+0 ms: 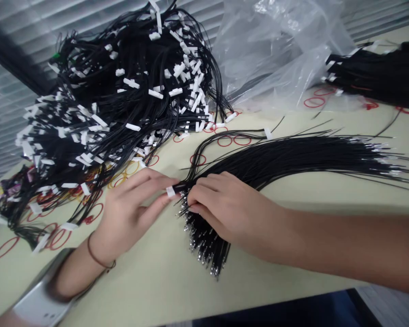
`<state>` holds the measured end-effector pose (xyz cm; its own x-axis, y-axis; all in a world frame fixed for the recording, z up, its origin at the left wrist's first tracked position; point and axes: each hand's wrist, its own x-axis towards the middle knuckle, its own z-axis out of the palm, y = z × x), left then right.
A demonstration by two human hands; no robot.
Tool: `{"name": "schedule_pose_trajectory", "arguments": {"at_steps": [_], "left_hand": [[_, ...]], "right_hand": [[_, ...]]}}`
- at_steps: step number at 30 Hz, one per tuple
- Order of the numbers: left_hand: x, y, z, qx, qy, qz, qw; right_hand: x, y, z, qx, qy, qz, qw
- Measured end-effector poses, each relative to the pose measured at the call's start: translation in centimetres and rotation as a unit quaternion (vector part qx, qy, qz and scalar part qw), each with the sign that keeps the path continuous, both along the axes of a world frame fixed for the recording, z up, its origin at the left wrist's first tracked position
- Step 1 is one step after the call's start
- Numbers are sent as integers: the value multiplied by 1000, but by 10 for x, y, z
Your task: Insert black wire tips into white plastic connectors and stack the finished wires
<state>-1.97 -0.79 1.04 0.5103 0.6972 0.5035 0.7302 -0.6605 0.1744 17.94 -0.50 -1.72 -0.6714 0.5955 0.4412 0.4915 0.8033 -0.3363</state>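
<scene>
Between the thumb and fingers of my left hand (132, 206) is a small white connector (171, 192) with black wires running from it to the right. My right hand (235, 211) is closed just beside it, over a thick bundle of loose black wires (293, 159); its fingertips pinch at the wire ends, and what exactly they grip is hidden. Bare metal terminals (204, 254) fan out below my right hand. A looped set of wires with another white connector (267, 133) lies across the top of the bundle.
A large heap of black wires with white connectors (129, 86) stands at the back left. Behind the bundle lies a clear plastic bag (276, 59). More black cables (378, 75) lie at the far right. Red rubber bands (225, 141) are scattered over the pale table (139, 281).
</scene>
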Motion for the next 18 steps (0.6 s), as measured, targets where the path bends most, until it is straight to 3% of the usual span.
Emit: {"name": "schedule_pose_trajectory", "arguments": {"at_steps": [4, 8, 11, 18], "left_hand": [[7, 4, -3, -130, -207, 81, 966], [8, 7, -4, -247, -309, 88, 914], [7, 6, -4, -273, -318, 83, 904], [7, 4, -4, -250, -232, 48, 939]], "right_hand": [[-2, 1, -1, -44, 30, -25, 998], [-2, 2, 2, -93, 87, -41, 991], [0, 3, 5, -109, 122, -55, 985], [0, 11, 10, -108, 150, -81, 979]]}}
